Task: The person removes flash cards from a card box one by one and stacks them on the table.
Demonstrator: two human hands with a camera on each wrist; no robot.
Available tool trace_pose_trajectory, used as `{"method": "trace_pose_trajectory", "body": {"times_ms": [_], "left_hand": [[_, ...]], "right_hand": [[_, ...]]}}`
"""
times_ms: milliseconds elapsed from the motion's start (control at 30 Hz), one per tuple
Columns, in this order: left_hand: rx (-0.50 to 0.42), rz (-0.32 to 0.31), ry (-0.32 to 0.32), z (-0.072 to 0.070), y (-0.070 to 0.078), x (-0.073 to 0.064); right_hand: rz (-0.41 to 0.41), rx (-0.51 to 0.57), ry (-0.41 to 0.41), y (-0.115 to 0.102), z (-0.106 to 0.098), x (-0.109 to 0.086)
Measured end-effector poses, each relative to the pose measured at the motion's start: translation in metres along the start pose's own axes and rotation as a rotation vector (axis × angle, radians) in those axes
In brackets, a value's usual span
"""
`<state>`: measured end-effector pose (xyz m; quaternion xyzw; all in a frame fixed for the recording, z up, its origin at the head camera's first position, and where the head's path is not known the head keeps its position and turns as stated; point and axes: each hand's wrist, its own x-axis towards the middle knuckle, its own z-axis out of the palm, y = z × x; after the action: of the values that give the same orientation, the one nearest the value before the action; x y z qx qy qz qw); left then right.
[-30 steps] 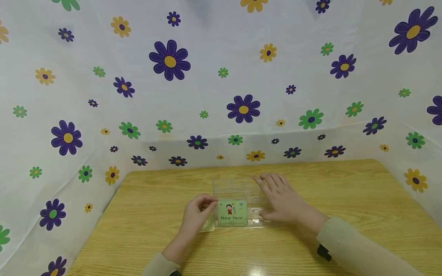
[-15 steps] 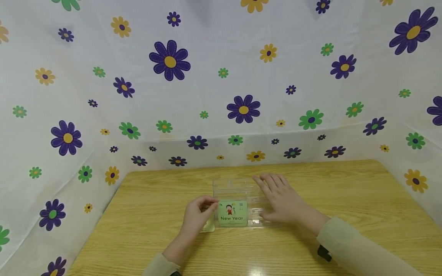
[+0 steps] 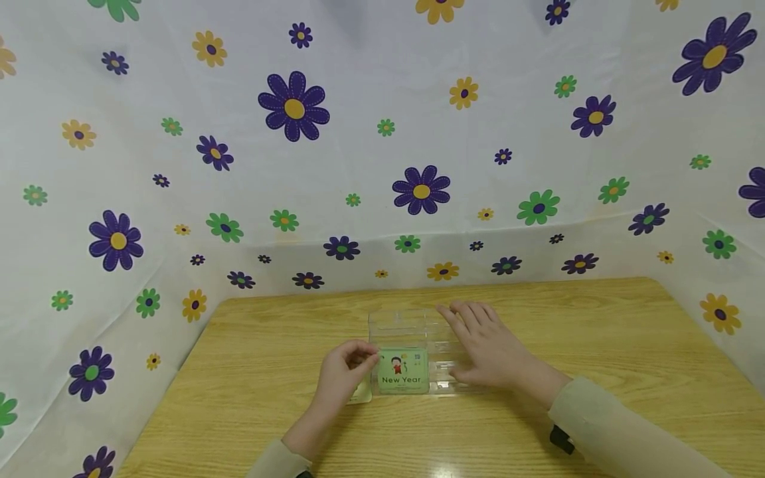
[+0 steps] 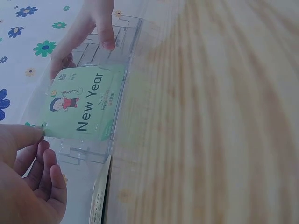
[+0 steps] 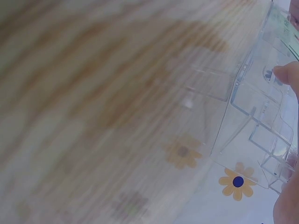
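Note:
A green "New Year" card (image 3: pixel 403 372) leans in the front part of a clear plastic rack with stepped tiers (image 3: pixel 397 320). At its upper left corner, my left hand (image 3: pixel 343 372) pinches it between thumb and index finger; the other fingers are loosely bent in the left wrist view. My right hand (image 3: pixel 487 345) holds the rack's right part, thumb toward the front and fingers reaching over to the back. The left wrist view shows the card (image 4: pixel 70 116) face on. Beside the rack's left end is a pale yellowish card (image 3: pixel 361 393), partly hidden under my left hand.
The rack stands on a wood-grain table (image 3: pixel 269 332). Behind and at both sides hangs a white cloth (image 3: pixel 358 159) printed with purple, yellow and green flowers. Dark bands (image 3: pixel 562 439) show at the sleeve cuffs.
Hardly anything differs. My left fingers have shifted very slightly at the green card's corner, while the right hand and the rack keep their places.

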<state>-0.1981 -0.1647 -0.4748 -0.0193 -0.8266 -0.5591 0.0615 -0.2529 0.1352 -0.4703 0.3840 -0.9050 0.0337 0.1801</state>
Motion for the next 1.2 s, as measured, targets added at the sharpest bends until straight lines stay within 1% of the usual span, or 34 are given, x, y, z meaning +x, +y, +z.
{"method": "trace_pose_trajectory", "body": {"times_ms": [400, 767, 1000, 1200], "left_hand": [[-0.021, -0.010, 0.009, 0.0004, 0.0010, -0.0003], [-0.017, -0.009, 0.031, 0.0000, -0.0005, -0.0004], [-0.015, -0.014, 0.042, -0.0001, -0.0010, 0.0003], [-0.047, -0.008, 0.046, -0.0004, 0.0006, 0.0002]], "right_hand": [[-0.005, -0.001, 0.011, 0.0003, 0.0000, -0.0007], [0.007, 0.022, -0.002, -0.0010, -0.0006, -0.0005], [0.003, 0.009, 0.002, -0.0006, -0.0008, -0.0004], [0.000, 0.001, 0.000, -0.0003, -0.0003, -0.0008]]}}
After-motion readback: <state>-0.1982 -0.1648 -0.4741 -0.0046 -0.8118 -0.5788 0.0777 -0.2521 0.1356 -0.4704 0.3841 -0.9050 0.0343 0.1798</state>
